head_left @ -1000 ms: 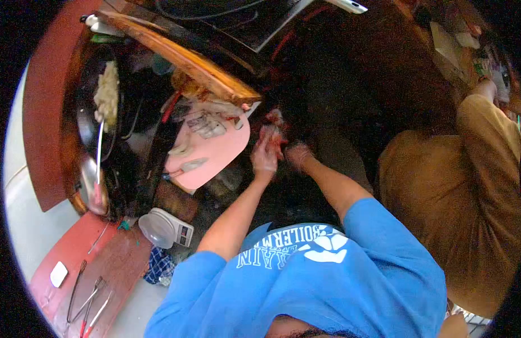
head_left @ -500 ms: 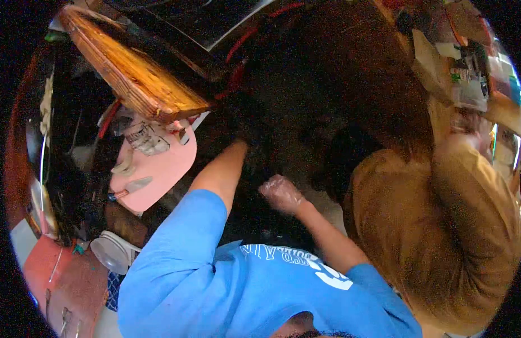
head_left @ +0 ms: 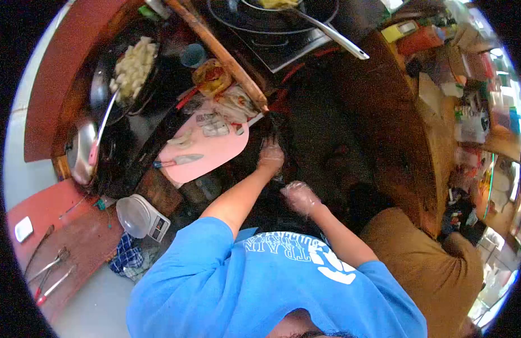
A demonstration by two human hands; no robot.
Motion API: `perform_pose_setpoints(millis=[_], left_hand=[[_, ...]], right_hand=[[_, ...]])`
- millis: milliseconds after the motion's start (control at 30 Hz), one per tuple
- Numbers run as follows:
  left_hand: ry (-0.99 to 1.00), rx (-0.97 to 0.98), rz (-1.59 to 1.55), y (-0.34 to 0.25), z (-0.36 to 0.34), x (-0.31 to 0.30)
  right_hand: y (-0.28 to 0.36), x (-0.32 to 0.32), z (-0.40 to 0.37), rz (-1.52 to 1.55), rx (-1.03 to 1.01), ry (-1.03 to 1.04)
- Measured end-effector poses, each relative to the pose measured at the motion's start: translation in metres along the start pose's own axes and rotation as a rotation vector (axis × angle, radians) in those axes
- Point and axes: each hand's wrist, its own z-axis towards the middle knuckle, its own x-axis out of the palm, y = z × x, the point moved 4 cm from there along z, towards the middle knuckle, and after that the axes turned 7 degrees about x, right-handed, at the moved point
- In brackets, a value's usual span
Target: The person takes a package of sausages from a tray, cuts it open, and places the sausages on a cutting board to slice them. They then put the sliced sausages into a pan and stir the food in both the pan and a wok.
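Note:
My left hand [head_left: 271,156] wears a clear plastic glove and is just right of the pink cutting board [head_left: 207,155], low in the dark gap by the counter; its fingertips fade into shadow. My right hand [head_left: 301,198], gloved as well, is close in front of my body with its fingers curled in; what they hold, if anything, is too small to make out. On the board lie a knife [head_left: 184,160], pale sliced pieces [head_left: 180,139] and a clear plastic package [head_left: 214,125]. A crumpled plastic bag [head_left: 236,104] sits at its far edge.
A pan of pale chunks [head_left: 135,70] stands at left, near a lid [head_left: 83,149]. A wooden beam [head_left: 226,56] separates it from a wok [head_left: 266,25] with a long-handled strainer [head_left: 342,39]. A kitchen scale [head_left: 157,225] is at lower left. A person in brown [head_left: 421,265] is at right.
My view has swung, showing more of the counter, pan and wok. My left hand, hidden in darkness before, now shows. The person in brown appears lower in view.

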Motion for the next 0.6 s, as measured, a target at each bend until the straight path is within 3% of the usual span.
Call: perform_pose_setpoints(millis=[67, 100, 167, 233, 267, 300, 400, 433, 500, 533, 600], left_hand=[[0.168, 0.123, -0.042, -0.016, -0.022, -0.054], [0.161, 0.105, -0.048, -0.014, -0.029, -0.051], [-0.122, 0.152, -0.02, -0.012, -0.04, -0.044], [-0.127, 0.205, -0.097, -0.008, -0.046, -0.047], [-0.125, 0.283, -0.166, -0.004, -0.05, -0.051], [-0.145, 0.236, -0.17, 0.003, -0.065, -0.063], [-0.37, 0.372, -0.232, 0.009, -0.129, -0.089], [-0.394, 0.305, -0.228, 0.018, -0.154, -0.1], [-0.241, 0.085, -0.389, 0.03, -0.209, -0.117], [-0.126, -0.086, -0.378, 0.038, -0.235, -0.109], [-0.158, -0.351, -0.49, 0.044, -0.302, -0.115]], right_hand=[[0.002, 0.0, 0.003, -0.108, 0.007, 0.136], [0.001, 0.0, 0.006, -0.114, -0.011, 0.144], [-0.004, 0.003, 0.01, -0.211, 0.016, 0.187], [-0.004, 0.0, 0.017, -0.164, 0.012, 0.197], [-0.008, 0.002, 0.025, -0.229, 0.075, 0.283], [-0.013, 0.007, 0.03, -0.298, 0.135, 0.368], [-0.031, 0.022, 0.044, -0.411, 0.071, 0.524], [-0.036, 0.028, 0.052, -0.399, 0.093, 0.572], [-0.047, 0.044, 0.075, -0.495, -0.052, 0.726], [-0.047, 0.046, 0.085, -0.526, -0.019, 0.769], [-0.03, 0.047, 0.103, -0.569, -0.047, 0.808]])
